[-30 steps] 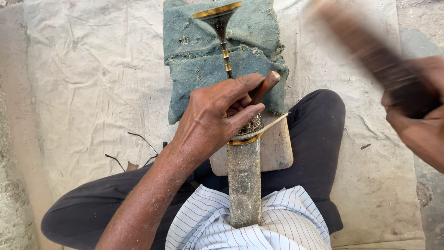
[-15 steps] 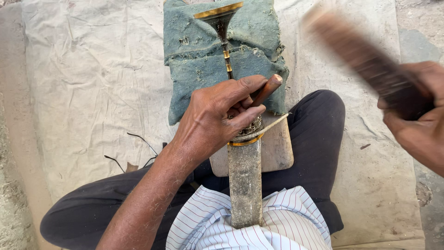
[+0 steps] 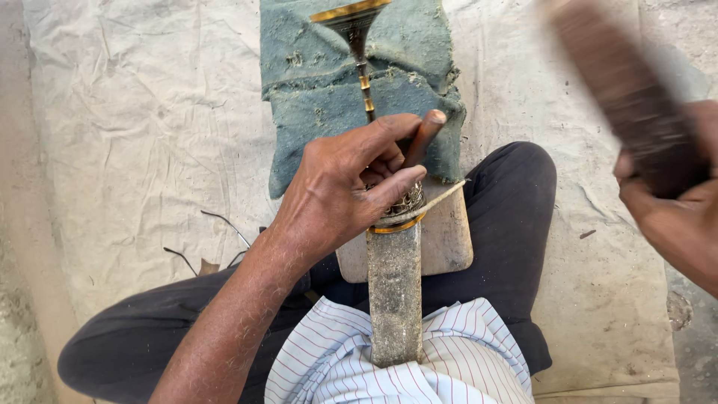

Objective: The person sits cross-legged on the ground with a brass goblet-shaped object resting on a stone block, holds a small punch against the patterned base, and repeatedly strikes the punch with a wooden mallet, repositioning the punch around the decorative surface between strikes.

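Observation:
My left hand [image 3: 348, 187] grips a small dark punch-like tool [image 3: 423, 136] and presses it upright against a patterned metal collar [image 3: 404, 206] on a long grey rod [image 3: 394, 292]. The rod runs from my lap up to a thin brass stem with a flared brass cone [image 3: 351, 19]. My right hand [image 3: 673, 217], at the right edge, is shut on a dark wooden mallet [image 3: 624, 93], which is raised and blurred. A flat wooden block [image 3: 445, 239] lies under the collar, across my knee.
A folded green-grey cloth [image 3: 314, 97] pads the brass stem. All of it rests on a pale creased sheet [image 3: 142, 135] spread on the ground. My dark trousers [image 3: 516, 194] and striped shirt [image 3: 336, 359] fill the lower frame. Bare gritty ground [image 3: 19, 299] shows at the left edge.
The mallet in my right hand has swung, its blurred head moving up and to the left. My left hand and the tool stay in place on the collar.

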`<state>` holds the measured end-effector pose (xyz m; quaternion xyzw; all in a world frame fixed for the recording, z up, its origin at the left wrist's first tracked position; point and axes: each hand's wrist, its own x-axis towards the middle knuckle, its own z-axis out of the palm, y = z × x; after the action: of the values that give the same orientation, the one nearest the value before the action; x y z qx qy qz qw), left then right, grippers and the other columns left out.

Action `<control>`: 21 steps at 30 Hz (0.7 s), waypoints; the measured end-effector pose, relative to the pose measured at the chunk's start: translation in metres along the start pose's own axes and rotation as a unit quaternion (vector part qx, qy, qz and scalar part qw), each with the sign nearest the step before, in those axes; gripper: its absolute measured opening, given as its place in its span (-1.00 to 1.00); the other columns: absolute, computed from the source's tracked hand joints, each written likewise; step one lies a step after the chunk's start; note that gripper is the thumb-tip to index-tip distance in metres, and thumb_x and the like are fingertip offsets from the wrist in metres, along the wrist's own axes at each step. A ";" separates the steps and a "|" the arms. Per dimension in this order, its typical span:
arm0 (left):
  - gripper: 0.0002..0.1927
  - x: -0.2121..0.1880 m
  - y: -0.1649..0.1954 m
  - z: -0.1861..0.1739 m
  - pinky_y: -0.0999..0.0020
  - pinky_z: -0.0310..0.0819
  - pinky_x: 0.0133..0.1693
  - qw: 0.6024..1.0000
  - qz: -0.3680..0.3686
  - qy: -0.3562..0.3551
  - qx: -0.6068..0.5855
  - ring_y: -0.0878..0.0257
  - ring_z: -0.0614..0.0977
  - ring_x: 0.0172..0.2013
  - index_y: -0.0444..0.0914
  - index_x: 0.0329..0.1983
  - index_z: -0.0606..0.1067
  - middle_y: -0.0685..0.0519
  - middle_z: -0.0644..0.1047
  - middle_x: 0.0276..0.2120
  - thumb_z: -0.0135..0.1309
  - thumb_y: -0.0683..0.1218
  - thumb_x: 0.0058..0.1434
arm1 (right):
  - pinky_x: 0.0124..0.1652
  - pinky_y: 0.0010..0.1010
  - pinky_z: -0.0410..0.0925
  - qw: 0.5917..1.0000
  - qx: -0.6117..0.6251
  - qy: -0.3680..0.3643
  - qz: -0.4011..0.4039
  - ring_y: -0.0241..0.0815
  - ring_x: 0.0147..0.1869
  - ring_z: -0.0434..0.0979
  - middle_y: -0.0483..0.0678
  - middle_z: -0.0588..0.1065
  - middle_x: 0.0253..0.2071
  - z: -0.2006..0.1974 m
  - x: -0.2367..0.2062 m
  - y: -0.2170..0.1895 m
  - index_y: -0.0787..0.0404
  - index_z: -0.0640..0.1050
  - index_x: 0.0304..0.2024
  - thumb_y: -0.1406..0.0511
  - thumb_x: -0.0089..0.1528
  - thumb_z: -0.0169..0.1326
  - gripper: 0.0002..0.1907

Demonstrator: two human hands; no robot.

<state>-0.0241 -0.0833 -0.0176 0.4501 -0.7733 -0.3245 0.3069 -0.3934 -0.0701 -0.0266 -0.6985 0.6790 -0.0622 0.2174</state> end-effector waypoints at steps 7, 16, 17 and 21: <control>-0.51 0.002 0.011 -0.001 0.35 0.75 -0.16 0.998 0.029 -0.004 0.052 0.31 0.73 -0.21 -0.07 0.22 0.48 0.11 0.67 -0.20 0.34 -0.07 0.23 | -0.45 -0.43 0.52 0.995 -0.091 -0.014 -0.045 -0.20 -0.46 0.58 0.10 0.47 -0.38 -0.002 -0.002 0.002 0.38 0.46 0.14 0.62 0.24 0.07 -0.60; -0.47 0.000 0.007 0.003 0.35 0.78 -0.16 1.000 0.010 0.004 0.015 0.28 0.75 -0.18 -0.11 0.25 0.46 0.07 0.66 -0.16 0.34 -0.09 0.23 | -0.30 -0.31 0.53 0.996 -0.048 0.045 -0.055 -0.05 -0.28 0.57 0.20 0.45 -0.16 -0.001 0.009 0.009 0.41 0.41 0.21 0.69 0.07 0.14 -0.37; -0.46 0.000 0.006 0.004 0.34 0.78 -0.14 1.000 0.023 0.014 0.010 0.26 0.75 -0.17 -0.11 0.27 0.45 0.06 0.66 -0.14 0.34 -0.10 0.24 | -0.22 -0.39 0.53 0.991 0.097 0.066 -0.066 -0.15 -0.25 0.53 0.10 0.42 -0.18 -0.001 0.010 0.011 0.33 0.38 0.20 0.64 0.18 0.13 -0.46; -0.48 0.002 0.008 0.004 0.37 0.79 -0.17 1.000 0.003 0.002 0.017 0.29 0.75 -0.22 -0.09 0.25 0.48 0.08 0.66 -0.18 0.35 -0.09 0.24 | -0.21 -0.40 0.51 0.985 0.108 0.064 -0.115 -0.15 -0.21 0.55 0.09 0.45 -0.18 -0.008 0.009 0.017 0.31 0.40 0.17 0.63 0.22 0.11 -0.52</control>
<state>-0.0321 -0.0808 -0.0133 0.4538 -0.7791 -0.3097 0.3018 -0.4115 -0.0802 -0.0281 -0.7386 0.5962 -0.2044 0.2394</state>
